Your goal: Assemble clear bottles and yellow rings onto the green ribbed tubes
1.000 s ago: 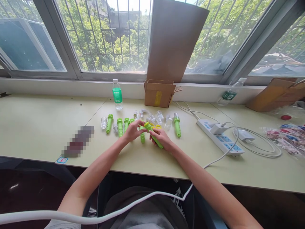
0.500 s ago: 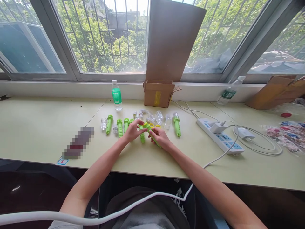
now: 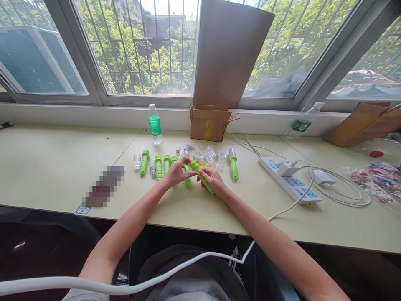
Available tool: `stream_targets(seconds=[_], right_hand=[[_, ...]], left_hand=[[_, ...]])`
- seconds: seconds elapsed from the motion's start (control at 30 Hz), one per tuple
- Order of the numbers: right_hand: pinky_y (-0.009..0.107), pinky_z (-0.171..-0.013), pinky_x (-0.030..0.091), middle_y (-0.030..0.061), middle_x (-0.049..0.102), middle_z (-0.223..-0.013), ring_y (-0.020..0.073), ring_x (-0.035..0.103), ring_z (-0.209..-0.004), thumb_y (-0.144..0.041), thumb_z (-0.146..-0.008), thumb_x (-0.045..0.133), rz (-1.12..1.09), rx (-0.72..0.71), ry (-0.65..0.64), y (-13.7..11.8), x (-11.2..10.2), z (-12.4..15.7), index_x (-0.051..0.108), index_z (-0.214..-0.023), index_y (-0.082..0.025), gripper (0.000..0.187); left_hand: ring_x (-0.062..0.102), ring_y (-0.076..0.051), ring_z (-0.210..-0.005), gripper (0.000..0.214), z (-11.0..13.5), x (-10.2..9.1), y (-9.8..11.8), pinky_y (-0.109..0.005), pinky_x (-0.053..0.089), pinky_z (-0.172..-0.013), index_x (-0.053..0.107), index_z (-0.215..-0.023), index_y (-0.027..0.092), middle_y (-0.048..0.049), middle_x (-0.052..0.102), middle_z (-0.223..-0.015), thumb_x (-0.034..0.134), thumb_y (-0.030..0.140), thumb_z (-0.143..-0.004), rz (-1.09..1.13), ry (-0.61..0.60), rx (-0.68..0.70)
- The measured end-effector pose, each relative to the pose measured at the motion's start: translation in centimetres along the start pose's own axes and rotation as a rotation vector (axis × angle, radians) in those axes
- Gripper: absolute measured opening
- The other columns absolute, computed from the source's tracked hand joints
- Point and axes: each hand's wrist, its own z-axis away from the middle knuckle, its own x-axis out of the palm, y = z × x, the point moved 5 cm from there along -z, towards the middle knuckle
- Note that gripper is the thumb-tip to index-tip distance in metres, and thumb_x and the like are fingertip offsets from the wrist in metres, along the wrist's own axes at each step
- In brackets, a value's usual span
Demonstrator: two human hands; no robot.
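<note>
Tilted between my hands is a green ribbed flashlight handle (image 3: pixel 206 185) with a yellow ring at its upper end. My right hand (image 3: pixel 214 181) wraps its lower body. At the wide ringed end, the thumb and fingers of my left hand (image 3: pixel 178 172) close in a pinch. Several more green handles lie on the table around my left hand, such as one green handle (image 3: pixel 144 162) at the left. Yellow rings (image 3: pixel 209 166) and clear plastic caps (image 3: pixel 210 151) lie just beyond my hands. To the right, one green flashlight (image 3: pixel 233 165) has a clear cap on its top.
A water bottle (image 3: pixel 155 125) and a small cardboard box (image 3: pixel 208 123) stand at the back. A power strip (image 3: pixel 288 179) with cables lies to the right, near plastic-bagged items (image 3: pixel 379 179). A white cable (image 3: pixel 150 285) crosses in front of my body.
My hands stay on the same green handle, with only a slight shift of the fingers at its ringed end. The whole view has moved a little.
</note>
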Motion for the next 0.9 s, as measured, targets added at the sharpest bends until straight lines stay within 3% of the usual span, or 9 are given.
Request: stream_targets(seconds=[0.1, 0.33, 0.5, 0.77, 0.9], right_hand=[[0.021, -0.042, 0.039, 0.0009, 0.062, -0.072, 0.0083, 0.051, -0.046, -0.057, -0.079, 0.056, -0.042, 0.013, -0.009, 0.02, -0.06, -0.02, 0.059, -0.08, -0.018, 0.04], [0.021, -0.041, 0.039, 0.0032, 0.064, -0.078, 0.0087, 0.052, -0.049, -0.055, -0.079, 0.057, -0.063, 0.033, -0.055, -0.26, 0.1, 0.06, 0.061, -0.086, -0.018, 0.039], [0.021, -0.041, 0.04, 0.0027, 0.063, -0.078, 0.0087, 0.052, -0.049, -0.054, -0.08, 0.057, -0.074, 0.026, -0.064, -0.43, 0.15, 0.13, 0.06, -0.088, -0.018, 0.037], [0.022, -0.031, 0.038, -0.002, 0.058, -0.071, 0.0102, 0.051, -0.042, -0.047, -0.065, 0.074, -0.014, 0.008, 0.079, -0.17, -0.12, 0.06, 0.054, -0.086, -0.02, 0.04], [0.024, -0.036, 0.044, 0.0004, 0.061, -0.072, 0.0108, 0.054, -0.044, -0.051, -0.068, 0.071, -0.013, 0.004, 0.078, 0.01, 0.02, -0.01, 0.054, -0.081, -0.019, 0.038]], left_hand=[[0.061, -0.019, -0.091, 0.049, 0.03, 0.3, -0.27, -0.034, 0.055, -0.075, 0.05, -0.099, 0.019, -0.0049, 0.062, -0.098, 0.076, 0.041, -0.065, -0.008, -0.025, 0.015], [0.063, -0.017, -0.09, 0.028, -0.05, 0.06, -0.8, -0.033, 0.054, -0.077, 0.052, -0.092, 0.02, -0.0028, 0.064, -0.096, 0.07, 0.028, -0.073, 0.0, 0.013, 0.068], [0.063, -0.017, -0.09, 0.025, -0.02, -0.05, -0.38, -0.033, 0.054, -0.077, 0.053, -0.09, 0.02, -0.0033, 0.065, -0.098, 0.07, 0.026, -0.073, -0.013, 0.031, 0.097], [0.063, -0.017, -0.088, 0.026, 0.11, -0.16, -0.5, -0.034, 0.055, -0.076, 0.055, -0.093, 0.02, -0.0033, 0.065, -0.094, 0.07, 0.027, -0.073, -0.058, 0.056, 0.1], [0.062, -0.017, -0.089, 0.027, 0.07, -0.27, -0.39, -0.033, 0.055, -0.075, 0.055, -0.094, 0.02, -0.0032, 0.064, -0.093, 0.07, 0.032, -0.074, -0.056, 0.049, 0.092]])
